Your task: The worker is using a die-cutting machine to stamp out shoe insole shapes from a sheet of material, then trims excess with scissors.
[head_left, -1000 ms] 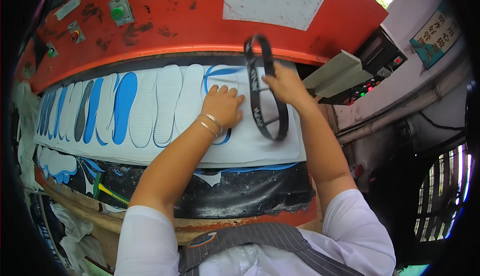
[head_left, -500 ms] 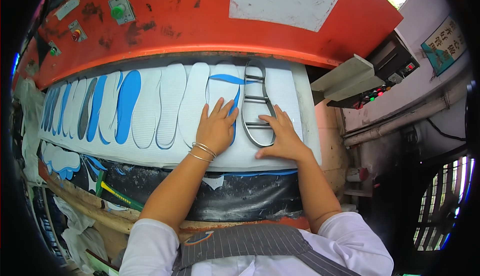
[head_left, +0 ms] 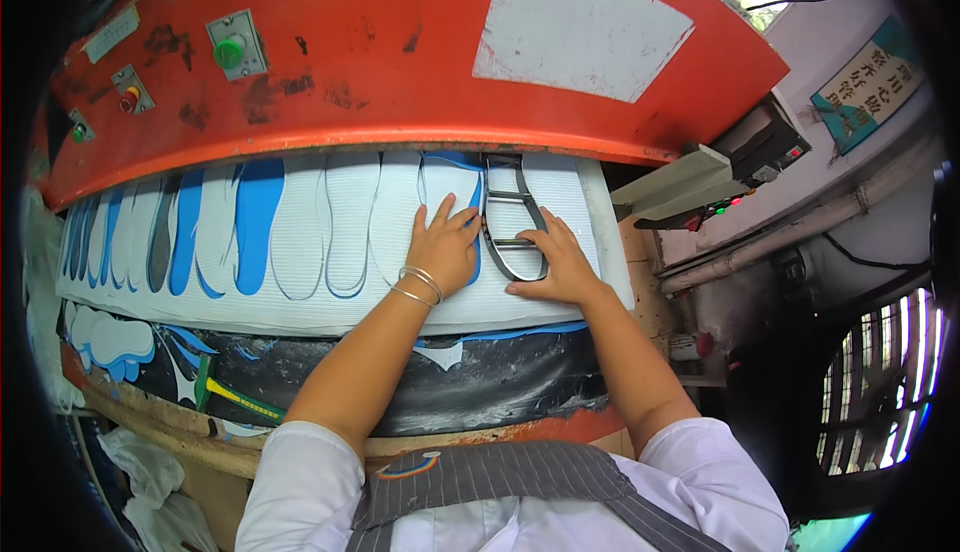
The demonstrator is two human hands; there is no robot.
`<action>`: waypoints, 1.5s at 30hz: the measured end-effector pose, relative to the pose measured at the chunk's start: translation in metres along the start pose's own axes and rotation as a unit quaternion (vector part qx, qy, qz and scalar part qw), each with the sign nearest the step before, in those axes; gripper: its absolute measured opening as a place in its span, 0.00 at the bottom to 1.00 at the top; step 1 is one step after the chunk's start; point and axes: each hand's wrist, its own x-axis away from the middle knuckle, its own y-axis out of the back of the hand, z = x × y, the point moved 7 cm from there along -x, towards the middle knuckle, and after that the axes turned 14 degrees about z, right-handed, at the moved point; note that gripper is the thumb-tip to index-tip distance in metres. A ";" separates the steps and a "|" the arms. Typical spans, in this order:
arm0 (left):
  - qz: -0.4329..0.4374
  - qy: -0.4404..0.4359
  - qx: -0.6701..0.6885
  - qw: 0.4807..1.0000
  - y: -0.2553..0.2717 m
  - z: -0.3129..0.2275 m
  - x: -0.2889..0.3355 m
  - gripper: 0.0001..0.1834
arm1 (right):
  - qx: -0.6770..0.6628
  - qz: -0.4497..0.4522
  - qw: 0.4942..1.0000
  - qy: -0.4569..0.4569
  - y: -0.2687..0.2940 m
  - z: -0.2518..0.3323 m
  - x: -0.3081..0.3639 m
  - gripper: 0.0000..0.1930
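A dark metal cutting die (head_left: 509,197), sole-shaped with crossbars, stands on the white ribbed foam sheet (head_left: 390,314). My right hand (head_left: 562,264) is closed around its near right end, fingers at the rim and thumb at the near curve. My left hand (head_left: 443,254) lies on the sheet left of the die with its fingers spread, the fingertips at the die's left edge. Blue material shows in the cut gap between them. A row of cut sole shapes, white, blue (head_left: 260,237) and grey (head_left: 163,237), runs off to the left.
A red machine beam (head_left: 400,102) spans the far side, over the sheet's back edge. It carries a green button (head_left: 229,52) and a red knob (head_left: 129,100). A green-and-yellow hammer (head_left: 240,400) and foam scraps (head_left: 112,340) lie along the near side. A control box (head_left: 755,147) stands right.
The view has shifted, and the red beam's edge now hides the die's far end. My left fingertips have come up to the die, and my right thumb has drawn in against its near end.
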 end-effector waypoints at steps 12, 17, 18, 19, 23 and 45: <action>-0.486 0.195 0.178 0.833 0.231 0.394 0.198 0.17 | -0.062 -0.114 0.977 0.167 0.054 0.193 -0.108 0.29; -0.579 0.325 -0.137 0.735 0.392 0.576 0.380 0.32 | -0.128 -0.230 0.935 0.238 0.097 0.331 -0.216 0.21; -0.544 0.285 -0.160 0.773 0.425 0.580 0.396 0.32 | -0.127 -0.240 0.939 0.212 0.110 0.341 -0.227 0.18; -0.416 0.282 -0.075 0.861 0.424 0.597 0.370 0.30 | -0.110 -0.242 0.949 0.170 0.111 0.339 -0.240 0.15; -0.320 0.221 0.063 0.919 0.413 0.567 0.381 0.27 | -0.121 -0.244 0.942 0.194 0.101 0.331 -0.220 0.13; -0.054 0.031 0.078 0.995 0.057 -0.063 0.196 0.05 | -0.054 0.090 0.990 0.089 -0.032 0.179 0.082 0.22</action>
